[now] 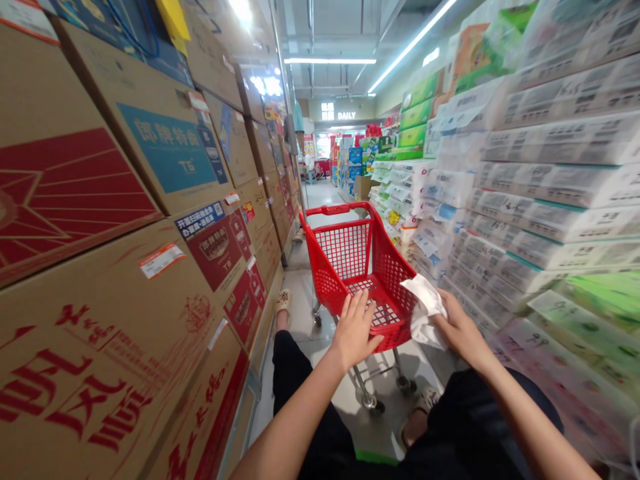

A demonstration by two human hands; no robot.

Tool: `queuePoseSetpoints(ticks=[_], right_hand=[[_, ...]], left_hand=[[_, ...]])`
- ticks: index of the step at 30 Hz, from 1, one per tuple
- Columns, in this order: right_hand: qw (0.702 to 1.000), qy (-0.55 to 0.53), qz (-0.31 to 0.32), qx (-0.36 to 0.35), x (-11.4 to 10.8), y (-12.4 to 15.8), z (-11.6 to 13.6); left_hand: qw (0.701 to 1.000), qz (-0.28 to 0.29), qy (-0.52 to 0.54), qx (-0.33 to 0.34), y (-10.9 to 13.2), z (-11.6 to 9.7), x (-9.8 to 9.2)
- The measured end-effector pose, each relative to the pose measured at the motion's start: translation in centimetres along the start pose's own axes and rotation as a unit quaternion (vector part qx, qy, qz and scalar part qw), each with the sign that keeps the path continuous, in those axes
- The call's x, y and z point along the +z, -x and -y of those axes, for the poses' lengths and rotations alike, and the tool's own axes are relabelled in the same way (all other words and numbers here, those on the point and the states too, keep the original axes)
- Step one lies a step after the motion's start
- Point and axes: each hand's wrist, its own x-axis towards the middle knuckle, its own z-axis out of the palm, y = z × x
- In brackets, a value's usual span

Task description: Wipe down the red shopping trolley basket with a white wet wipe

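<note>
A red plastic shopping cart on metal legs with casters stands right in front of me, and no goods show in its basket. My left hand lies over the cart's near rim with its fingers stretched out and the palm down. A crumpled white cloth or tissue is pinched in my right hand. The cloth hangs against the basket's right near corner. My right fingertips are partly hidden behind it.
Stacked cardboard cartons wall the left side of the aisle. Piles of packaged paper goods line the right, blurred. The tiled floor runs ahead between them. My feet in beige clogs flank the cart.
</note>
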Motion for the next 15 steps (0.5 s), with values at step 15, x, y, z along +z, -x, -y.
queuePoseSetpoints(ticks=[15], right_hand=[[0.967,0.213,0.040,-0.135,4.8,1.9,6.1]], left_hand=[[1.000,0.011,0.028,0.004,0.0,-0.4,-0.4]])
